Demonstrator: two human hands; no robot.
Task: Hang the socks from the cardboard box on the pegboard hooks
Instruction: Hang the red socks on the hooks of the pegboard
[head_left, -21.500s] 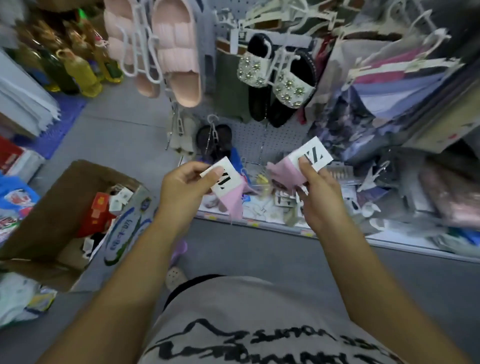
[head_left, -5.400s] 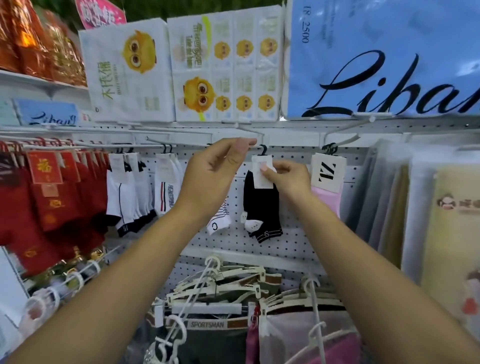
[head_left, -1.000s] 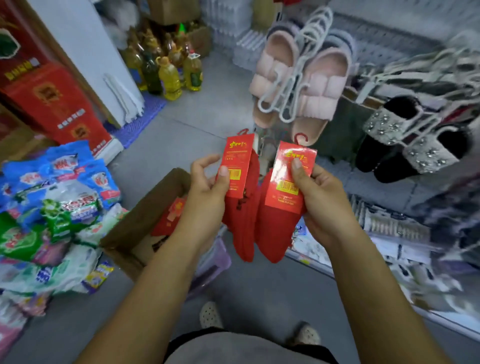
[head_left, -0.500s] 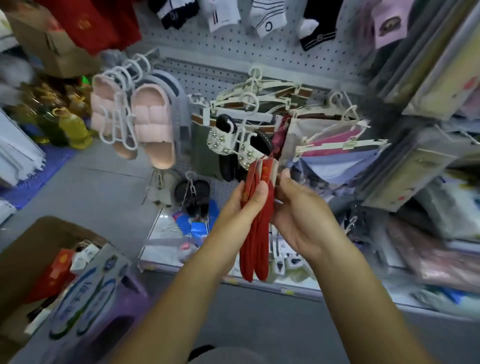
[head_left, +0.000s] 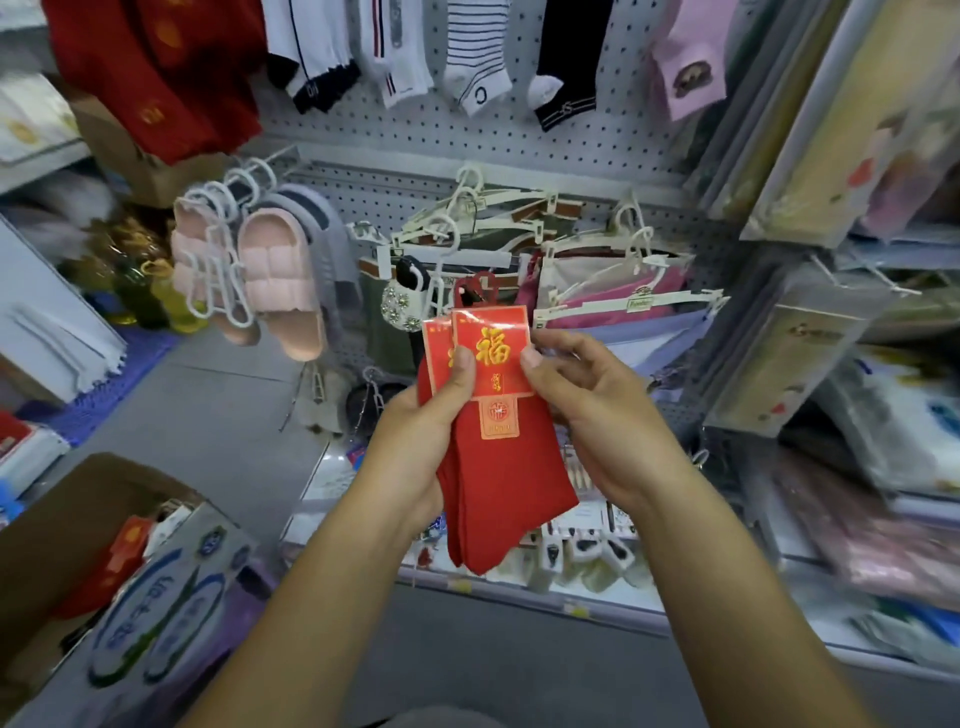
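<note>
The person shows 2 arms and a sliver of clothing. The left forearm and right forearm are bare from the bottom edge up to the wrists. They are smooth and rounded, and the wide-angle lens makes them look broad near the camera and narrower toward the hands. The left hand and right hand are bare as well. The left thumbnail and right thumbnail are trimmed short with rounded tips. Between the 2 arms, at the bottom edge, sits a small curved patch of plain grey garment, too little to tell its cut.
</note>
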